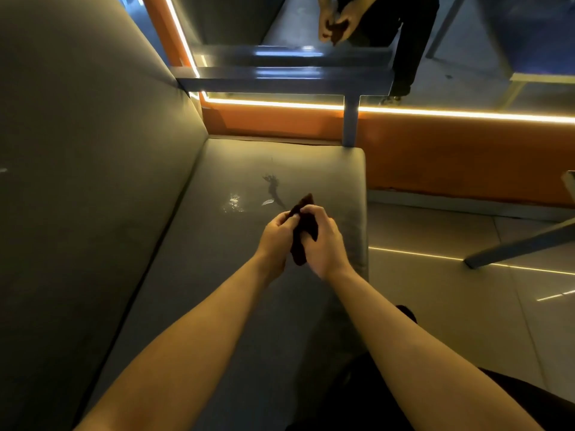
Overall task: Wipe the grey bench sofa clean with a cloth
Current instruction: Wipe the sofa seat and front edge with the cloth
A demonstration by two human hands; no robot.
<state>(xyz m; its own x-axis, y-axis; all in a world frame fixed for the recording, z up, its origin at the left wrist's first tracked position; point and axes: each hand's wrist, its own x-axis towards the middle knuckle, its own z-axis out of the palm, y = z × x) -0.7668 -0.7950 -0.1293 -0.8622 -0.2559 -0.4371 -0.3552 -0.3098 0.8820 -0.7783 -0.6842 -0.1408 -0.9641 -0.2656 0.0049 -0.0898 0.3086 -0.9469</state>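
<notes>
Both hands, left hand (pixel 275 236) and right hand (pixel 323 241), gripping dark cloth (pixel 303 227) above stained grey bench sofa (pixel 217 244)

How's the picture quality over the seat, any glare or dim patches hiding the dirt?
Head view: warm, dim light; small bright glints on the seat cushion beside a dark smear; the backrest falls into shadow; LED strip blooms; wide-angle bending at edges. Both hands, left hand and right hand, grip the dark cloth.

Your left hand (pixel 277 241) and right hand (pixel 323 241) hide most of the crumpled dark cloth (pixel 306 227); your forearms run off the bottom edge.
</notes>
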